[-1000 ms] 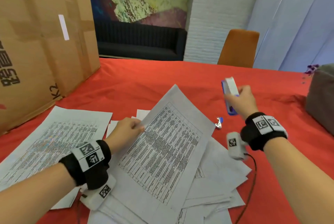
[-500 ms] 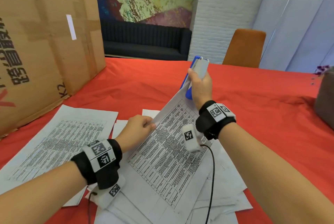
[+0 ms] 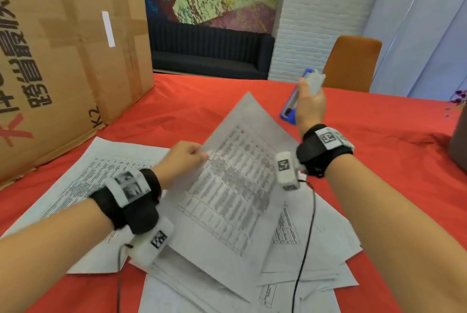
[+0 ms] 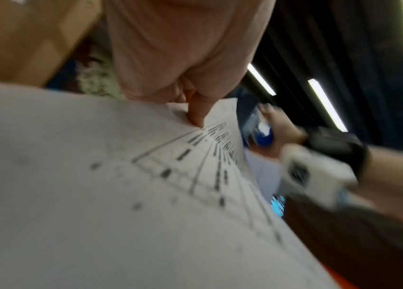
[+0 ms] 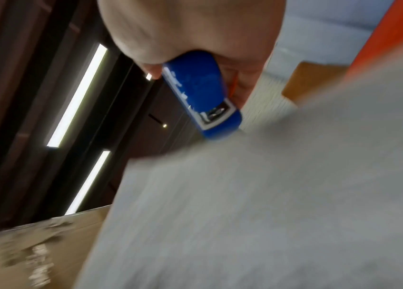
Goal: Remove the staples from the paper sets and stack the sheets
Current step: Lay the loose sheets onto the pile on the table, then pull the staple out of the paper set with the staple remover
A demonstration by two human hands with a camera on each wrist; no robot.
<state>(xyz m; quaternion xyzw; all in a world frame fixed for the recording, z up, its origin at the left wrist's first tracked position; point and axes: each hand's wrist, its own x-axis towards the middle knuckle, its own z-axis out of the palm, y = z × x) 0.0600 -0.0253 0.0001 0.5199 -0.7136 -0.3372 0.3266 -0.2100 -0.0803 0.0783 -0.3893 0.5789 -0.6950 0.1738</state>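
- Fingers (image 3: 194,152) of our left hand (image 3: 180,161) pinch the left edge of the printed paper set (image 3: 235,176), thumb on top; the left wrist view shows a fingertip pressed into the page at the grid's corner.
- Our right hand (image 3: 309,105) is curled round the blue stapler (image 3: 290,107), gripping it upright by its pale top.
- Half a second ago the stapler's tip sat against the set's far corner; now our right hand has pulled away to the right and the tool is clear of the paper. We judge the staple at that corner has probably been pulled, though no staple is visible to confirm it.
- If so, what remains is separating these sheets and laying them on the stack (image 3: 83,183) to our left on the red surface (image 3: 391,135).
- The set is lifted off the loose pile of sheets (image 3: 310,244) beneath it, its far end raised and its near end low.
- Its long axis runs from near-right to far-left, and its far corner points away from us toward the sofa (image 3: 212,52). The printed face is up.
- The stapler's long axis is close to vertical, leaning slightly, with its blue base toward the surface.
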